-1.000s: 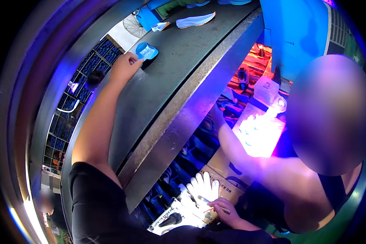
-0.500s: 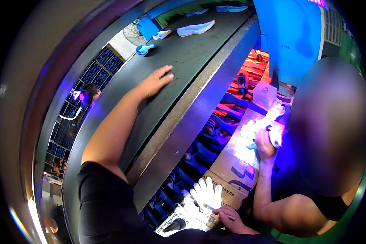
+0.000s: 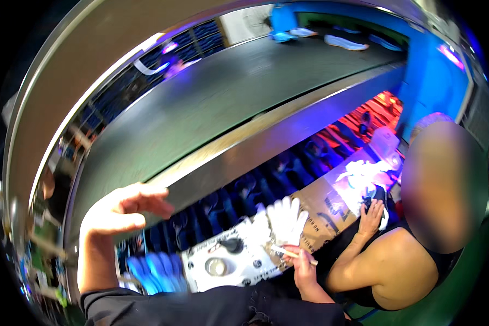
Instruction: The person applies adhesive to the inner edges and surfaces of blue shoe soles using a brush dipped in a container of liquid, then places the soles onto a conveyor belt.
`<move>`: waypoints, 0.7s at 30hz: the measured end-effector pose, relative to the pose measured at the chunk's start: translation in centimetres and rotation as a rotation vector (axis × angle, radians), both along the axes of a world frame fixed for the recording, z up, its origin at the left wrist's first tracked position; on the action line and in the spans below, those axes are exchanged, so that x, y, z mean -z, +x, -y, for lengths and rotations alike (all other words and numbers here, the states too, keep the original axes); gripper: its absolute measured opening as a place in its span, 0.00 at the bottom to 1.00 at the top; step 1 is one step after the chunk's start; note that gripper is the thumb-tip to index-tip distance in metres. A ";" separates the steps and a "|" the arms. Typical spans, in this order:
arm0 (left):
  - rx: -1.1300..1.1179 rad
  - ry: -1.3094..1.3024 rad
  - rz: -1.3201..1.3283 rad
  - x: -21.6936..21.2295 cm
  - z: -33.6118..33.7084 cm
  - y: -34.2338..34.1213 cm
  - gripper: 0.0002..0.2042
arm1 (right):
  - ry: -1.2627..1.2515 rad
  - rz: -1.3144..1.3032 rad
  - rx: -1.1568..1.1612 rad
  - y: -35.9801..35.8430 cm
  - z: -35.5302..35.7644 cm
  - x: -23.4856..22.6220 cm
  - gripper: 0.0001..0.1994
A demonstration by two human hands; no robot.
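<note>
My left hand (image 3: 129, 207) is raised in front of the near edge of the conveyor belt (image 3: 201, 108), fingers stretched and thumb apart, with nothing in it. In my right hand (image 3: 304, 270) is a slim brush (image 3: 286, 251) with a pale handle, its tip pointing left. Just beyond the brush lies a white glove (image 3: 287, 221) on brown cardboard (image 3: 321, 213). To the left, a printed white board (image 3: 198, 276) carries a small round pot (image 3: 217, 267) and a black object (image 3: 233, 245) that I cannot make out.
Blue shoe soles (image 3: 156, 271) stand bunched at the lower left. Pale soles (image 3: 346, 43) lie on the belt's far end. At right a co-worker's hand (image 3: 371, 217) rests on a shoe beside a brightly lit white pile (image 3: 367, 175). Dark shoes (image 3: 244, 190) fill the space below the belt's metal side.
My view has turned left. My left hand has come back from over the belt toward me. My right hand keeps the brush. The co-worker's hand has lowered.
</note>
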State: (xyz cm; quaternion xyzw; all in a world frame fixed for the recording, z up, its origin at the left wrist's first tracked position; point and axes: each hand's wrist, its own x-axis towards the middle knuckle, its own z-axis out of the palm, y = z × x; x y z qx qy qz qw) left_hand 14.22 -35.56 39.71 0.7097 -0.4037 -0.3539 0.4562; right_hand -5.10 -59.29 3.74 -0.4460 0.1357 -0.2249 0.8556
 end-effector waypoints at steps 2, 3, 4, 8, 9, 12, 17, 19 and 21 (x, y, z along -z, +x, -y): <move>-0.180 -0.018 -0.155 3.2 -7.9 -4.7 0.29 | 0.100 0.099 -0.025 0.1 -1.4 1.1 0.21; -0.253 -0.031 -0.183 5.6 -11.4 -6.4 0.28 | 0.144 0.080 -0.035 -0.1 -2.1 0.8 0.21; -0.407 0.046 -0.174 7.4 -14.5 -8.6 0.27 | 0.194 0.050 -0.057 -0.2 -2.9 0.3 0.20; -0.946 0.505 0.177 18.5 -27.5 -16.7 0.28 | 0.344 -0.046 -0.137 0.0 -6.8 -0.8 0.21; -1.035 0.647 0.338 21.5 -30.0 -18.3 0.29 | 0.315 -0.033 -0.189 0.0 -7.3 -0.2 0.21; -1.311 0.676 0.411 26.9 -35.2 -21.6 0.31 | 0.325 -0.059 -0.237 0.4 -9.8 -0.9 0.20; -1.480 0.309 0.146 33.1 -38.1 -19.1 0.31 | 0.298 -0.074 -0.277 0.7 -13.1 -0.9 0.17; -1.462 0.205 0.174 36.2 -38.7 -16.5 0.24 | 0.265 -0.078 -0.290 0.5 -14.1 -1.3 0.14; -1.412 0.222 0.091 37.7 -38.8 -13.5 0.20 | 0.262 -0.086 -0.255 0.4 -14.3 -1.2 0.14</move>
